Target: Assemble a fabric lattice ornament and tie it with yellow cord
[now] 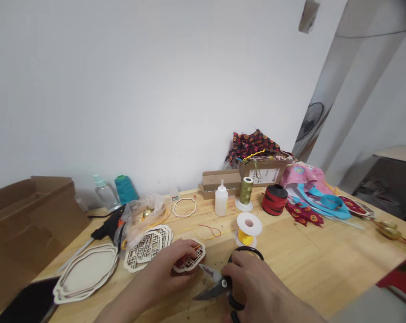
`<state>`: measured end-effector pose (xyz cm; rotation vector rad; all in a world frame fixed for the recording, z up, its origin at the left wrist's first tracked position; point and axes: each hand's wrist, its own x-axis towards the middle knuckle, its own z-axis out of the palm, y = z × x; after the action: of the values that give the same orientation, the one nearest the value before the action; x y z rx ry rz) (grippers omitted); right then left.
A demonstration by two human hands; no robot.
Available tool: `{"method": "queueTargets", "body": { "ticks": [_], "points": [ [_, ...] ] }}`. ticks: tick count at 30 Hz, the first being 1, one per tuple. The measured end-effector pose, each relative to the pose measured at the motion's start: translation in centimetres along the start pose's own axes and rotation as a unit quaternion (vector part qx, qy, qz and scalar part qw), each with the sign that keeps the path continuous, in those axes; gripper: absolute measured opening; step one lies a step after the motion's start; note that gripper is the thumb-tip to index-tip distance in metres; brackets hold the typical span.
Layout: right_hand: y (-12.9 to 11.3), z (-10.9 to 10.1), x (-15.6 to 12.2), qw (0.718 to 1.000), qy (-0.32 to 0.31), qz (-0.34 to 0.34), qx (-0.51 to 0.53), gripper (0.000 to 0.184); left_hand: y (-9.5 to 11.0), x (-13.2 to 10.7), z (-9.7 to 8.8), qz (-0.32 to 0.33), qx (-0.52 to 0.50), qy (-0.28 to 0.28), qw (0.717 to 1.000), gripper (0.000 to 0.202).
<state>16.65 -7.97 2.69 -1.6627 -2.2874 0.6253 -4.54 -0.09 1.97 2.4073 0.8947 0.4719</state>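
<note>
My left hand [177, 264] is closed on a small lattice-cut wooden panel [193, 262] with dark red showing behind its openwork. In my right hand [253, 278] is a pair of black-handled scissors [216, 287], its blades spread apart and pointing left beside the panel. A thin yellow cord [203, 237] runs from near the panel toward a white spool of yellow cord [246, 235] standing beyond the scissors. Left of my left hand lie several pale lattice panels [135, 260], with plain wooden plates [88, 271] stacked farther left.
Along the back stand a white squeeze bottle [221, 200], an olive thread spool [246, 190], a red-and-black thread spool [274, 200] and a cardboard box [263, 172]. Blue ribbon [327, 202] and patterned cloth lie right. A large carton [31, 233] and teal thread cone [125, 189] are left.
</note>
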Motion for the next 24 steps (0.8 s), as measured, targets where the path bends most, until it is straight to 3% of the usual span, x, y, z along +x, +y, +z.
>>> {"method": "queueTargets", "body": {
  "ticks": [5, 8, 11, 16, 24],
  "points": [
    [-0.9, -0.8, 0.5, 0.998, 0.002, -0.018, -0.067, 0.037, -0.2, 0.0, 0.3, -0.010, 0.002, 0.023, 1.000, 0.015],
    [-0.4, -0.3, 0.9, 0.992, -0.021, -0.055, -0.109, 0.039, -0.4, -0.1, 0.6, -0.004, 0.016, 0.021, 1.000, 0.018],
    [0.3, 0.4, 1.1, 0.990, -0.004, -0.084, -0.114, 0.041, -0.7, -0.2, 0.9, -0.002, 0.022, 0.009, 1.000, 0.020],
    [-0.1, 0.2, 0.7, 0.997, -0.015, -0.050, -0.063, 0.035, -0.8, -0.2, 0.6, -0.009, -0.006, 0.021, 1.000, 0.020],
    [-0.9, -0.1, 1.1, 0.999, 0.039, -0.025, -0.018, 0.041, -1.2, 0.0, -0.7, -0.049, -0.087, 0.041, 0.994, 0.020]
  ]
}}
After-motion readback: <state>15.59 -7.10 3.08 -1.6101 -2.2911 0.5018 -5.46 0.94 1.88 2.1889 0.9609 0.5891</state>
